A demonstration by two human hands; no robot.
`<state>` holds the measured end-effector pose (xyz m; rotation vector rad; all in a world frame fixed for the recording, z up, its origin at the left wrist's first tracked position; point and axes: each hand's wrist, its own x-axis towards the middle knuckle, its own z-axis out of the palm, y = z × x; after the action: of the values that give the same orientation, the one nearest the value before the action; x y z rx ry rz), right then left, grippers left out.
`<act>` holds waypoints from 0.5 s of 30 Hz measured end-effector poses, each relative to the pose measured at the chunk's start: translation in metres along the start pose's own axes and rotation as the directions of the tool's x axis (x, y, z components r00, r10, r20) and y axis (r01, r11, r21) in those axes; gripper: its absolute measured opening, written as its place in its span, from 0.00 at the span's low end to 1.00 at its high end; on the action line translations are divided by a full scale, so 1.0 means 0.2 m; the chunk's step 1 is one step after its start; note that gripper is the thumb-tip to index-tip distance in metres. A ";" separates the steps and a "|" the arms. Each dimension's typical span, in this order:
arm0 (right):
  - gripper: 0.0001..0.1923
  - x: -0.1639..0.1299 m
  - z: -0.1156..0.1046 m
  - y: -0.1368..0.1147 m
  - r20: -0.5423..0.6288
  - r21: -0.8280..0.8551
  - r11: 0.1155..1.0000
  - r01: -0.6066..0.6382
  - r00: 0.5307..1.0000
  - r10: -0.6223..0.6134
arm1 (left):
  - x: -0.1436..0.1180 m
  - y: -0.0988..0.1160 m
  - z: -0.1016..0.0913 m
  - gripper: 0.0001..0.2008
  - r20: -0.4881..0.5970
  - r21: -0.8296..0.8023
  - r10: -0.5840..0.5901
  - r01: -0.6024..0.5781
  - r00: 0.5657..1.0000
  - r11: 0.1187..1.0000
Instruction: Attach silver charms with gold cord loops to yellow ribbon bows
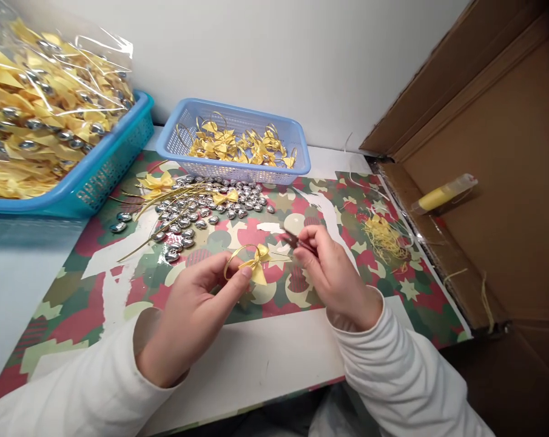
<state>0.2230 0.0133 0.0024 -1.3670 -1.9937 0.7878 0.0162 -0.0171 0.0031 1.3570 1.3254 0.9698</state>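
Between the thumb and fingers of my left hand (205,303) is a yellow ribbon bow (257,264) with a thin gold loop on its left side. Fine thread ends stick out from the bow toward my right hand (331,273). That hand is closed around a small dark metal tool (292,240), its tip pointing up and left; my fingers cover most of it, so its exact kind is unclear. The tool and the bow are apart. Beyond my left hand lie many shiny silver beads (187,215), with gold cords (165,203) across them and a loose yellow bow (225,197) on top.
A blue basket (238,170) of finished-looking yellow bows stands at the back. To the left, a larger blue basket (114,176) holds a plastic bag (60,91) full of bows. Thread scraps (383,237) lie at right, beside a cardboard wall (483,152) with a yellow tube (444,193).
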 end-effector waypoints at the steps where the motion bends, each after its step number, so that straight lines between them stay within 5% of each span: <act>1: 0.05 -0.01 0.01 -0.02 0.032 0.039 0.996 0.081 0.996 -0.082 | 0.00 0.00 0.00 0.16 -0.010 0.010 0.006 -0.006 1.000 1.000; 6: 0.09 -0.03 0.05 -0.05 0.004 -0.112 0.949 0.295 0.955 -0.297 | -0.01 0.00 0.00 0.15 -0.043 0.065 0.094 -0.091 0.995 0.994; 15: 0.09 -0.03 0.06 -0.04 -0.076 -0.158 0.922 0.353 0.927 -0.368 | -0.02 0.00 0.01 0.14 -0.038 0.066 0.140 -0.138 0.989 0.988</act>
<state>0.2110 0.0027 -0.0003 -1.0416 -2.1638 0.4035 0.0171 -0.0219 0.0029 1.5007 1.3161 1.0633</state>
